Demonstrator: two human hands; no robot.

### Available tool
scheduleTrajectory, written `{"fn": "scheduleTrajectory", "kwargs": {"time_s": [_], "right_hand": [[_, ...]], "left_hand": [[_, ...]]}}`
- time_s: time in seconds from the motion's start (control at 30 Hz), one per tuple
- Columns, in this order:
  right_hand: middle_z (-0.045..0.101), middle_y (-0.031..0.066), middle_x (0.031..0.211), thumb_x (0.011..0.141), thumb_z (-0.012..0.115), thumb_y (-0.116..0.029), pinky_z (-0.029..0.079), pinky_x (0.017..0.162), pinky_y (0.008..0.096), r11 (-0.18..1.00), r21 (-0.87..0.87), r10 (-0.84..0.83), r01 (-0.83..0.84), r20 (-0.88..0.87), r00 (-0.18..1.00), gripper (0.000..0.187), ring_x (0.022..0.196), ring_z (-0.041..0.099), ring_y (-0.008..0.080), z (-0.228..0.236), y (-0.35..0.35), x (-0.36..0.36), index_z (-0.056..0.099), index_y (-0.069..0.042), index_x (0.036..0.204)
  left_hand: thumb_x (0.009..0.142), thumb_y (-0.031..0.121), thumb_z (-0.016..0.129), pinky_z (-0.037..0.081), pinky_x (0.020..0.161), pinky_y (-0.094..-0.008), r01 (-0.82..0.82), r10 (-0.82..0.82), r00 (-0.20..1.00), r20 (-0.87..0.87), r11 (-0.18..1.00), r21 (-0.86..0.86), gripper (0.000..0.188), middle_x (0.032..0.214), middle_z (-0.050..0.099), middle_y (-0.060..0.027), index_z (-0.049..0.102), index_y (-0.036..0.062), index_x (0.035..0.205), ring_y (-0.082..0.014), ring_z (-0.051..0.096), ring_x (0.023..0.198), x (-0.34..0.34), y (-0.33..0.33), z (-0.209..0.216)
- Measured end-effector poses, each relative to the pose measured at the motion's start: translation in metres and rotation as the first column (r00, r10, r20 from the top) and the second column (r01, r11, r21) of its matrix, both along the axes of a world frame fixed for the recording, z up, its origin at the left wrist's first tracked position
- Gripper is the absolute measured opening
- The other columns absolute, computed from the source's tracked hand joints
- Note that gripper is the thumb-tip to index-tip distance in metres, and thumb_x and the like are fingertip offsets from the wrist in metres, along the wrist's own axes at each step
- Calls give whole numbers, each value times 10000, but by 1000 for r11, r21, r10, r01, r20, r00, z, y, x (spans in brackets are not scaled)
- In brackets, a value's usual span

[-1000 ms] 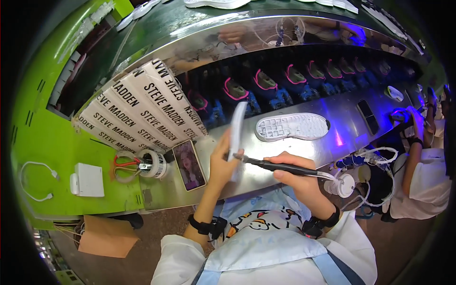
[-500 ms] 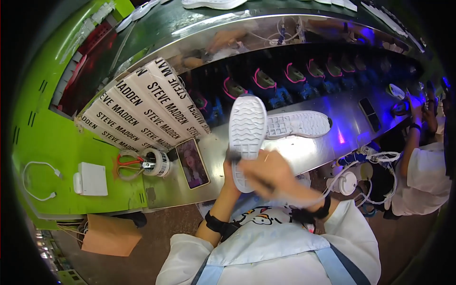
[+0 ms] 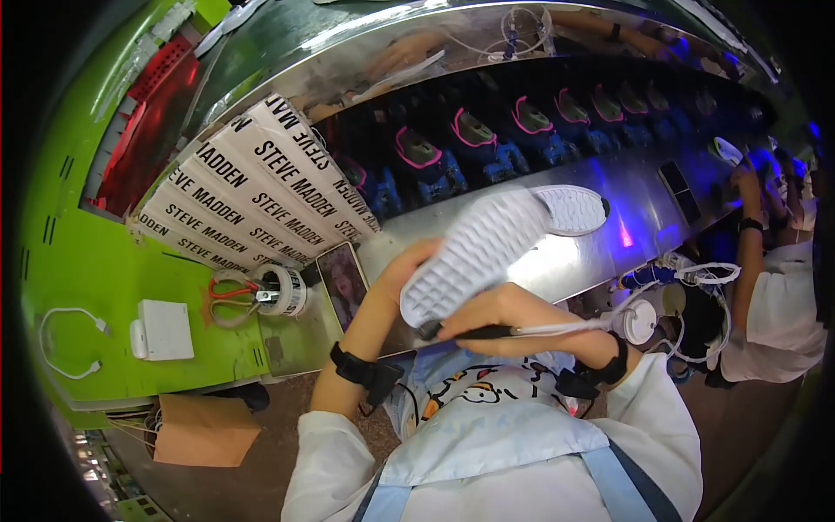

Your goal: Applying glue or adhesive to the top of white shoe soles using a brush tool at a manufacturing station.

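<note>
A white shoe sole (image 3: 474, 257), tread facing up, is tilted above the metal bench with its lower end toward me. My left hand (image 3: 409, 265) grips it from the left side, the fingers partly hidden behind it. Closed round a slim black-handled brush (image 3: 487, 332) is my right hand (image 3: 504, 313). The brush's dark tip sits at the sole's lower end; whether it touches cannot be told. A pale cord or stem runs from the handle toward my right wrist. A second white sole (image 3: 576, 210) lies tread up on the bench, partly covered by the held one.
A wrapped box (image 3: 252, 187) stands at left, near a phone (image 3: 344, 283), a tape roll (image 3: 283, 291) and red-handled scissors (image 3: 235, 291). A row of dark fixtures with pink rims (image 3: 474, 128) lines the back. At right are a lidded cup (image 3: 639, 322), cables and a co-worker's arm (image 3: 748, 261).
The held sole has turned from nearly upright to a slant leaning right. My right hand and the brush have moved down to its lower end; my left hand has shifted up along its side.
</note>
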State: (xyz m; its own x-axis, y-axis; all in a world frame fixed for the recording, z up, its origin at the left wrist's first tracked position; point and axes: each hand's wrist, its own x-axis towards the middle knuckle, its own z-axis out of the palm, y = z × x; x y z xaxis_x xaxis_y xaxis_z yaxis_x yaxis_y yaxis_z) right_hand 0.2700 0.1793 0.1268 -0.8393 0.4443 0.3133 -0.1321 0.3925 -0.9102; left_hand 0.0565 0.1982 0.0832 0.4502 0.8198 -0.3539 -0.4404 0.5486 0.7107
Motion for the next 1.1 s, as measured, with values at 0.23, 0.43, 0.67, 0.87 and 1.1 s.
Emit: {"fn": "scheduleTrajectory", "kwargs": {"time_s": [0.23, 0.43, 0.67, 0.87, 1.1], "right_hand": [[691, 63, 904, 683, 685, -31, 395, 932, 408, 933, 354, -73, 62, 18, 997, 210, 1023, 564, 269, 14, 11, 26, 709, -31, 892], [651, 123, 1022, 734, 690, -17, 467, 885, 318, 855, -270, -491, 444, -143, 859, 265, 986, 605, 213, 5, 14, 25, 692, -21, 999], [644, 71, 814, 701, 694, -17, 455, 784, 346, 682, 254, -629, 686, -273, 728, 270, 723, 570, 211, 7, 17, -17, 686, -43, 970], [655, 79, 814, 685, 690, -41, 450, 766, 357, 760, 195, -561, 620, -285, 777, 221, 740, 591, 233, 9, 16, -23, 676, -74, 904], [676, 97, 856, 788, 662, -77, 501, 724, 276, 888, -384, -292, 253, -44, 955, 168, 789, 644, 156, 13, -10, -18, 644, -7, 940]], "left_hand": [[936, 352, 504, 521, 771, -263, 575, -572, 703, -422, 807, -136, 446, 1042, 663, -148, 647, -50, 1063, -171, 652, 851, 1, 41, 6], [918, 552, 329, 294, 1091, -428, -139, 82, 673, 735, 990, 16, 724, 1444, 337, -195, 294, 35, 1424, -338, 344, 1320, 39, -13, -11], [914, 492, 350, 470, 884, -478, -349, 353, 750, 559, 930, -119, 610, 1238, 516, -173, 453, 34, 1303, -299, 496, 1095, 52, -49, -13], [906, 441, 433, 424, 968, -472, -462, 438, 527, 728, 867, -187, 630, 1390, 401, -170, 323, 87, 1415, -331, 476, 1129, 45, -34, -13], [888, 481, 391, 475, 904, -431, -378, 335, 663, 669, 922, -88, 710, 1300, 464, -203, 320, -18, 1388, -336, 519, 1071, 31, -21, 1]]}}
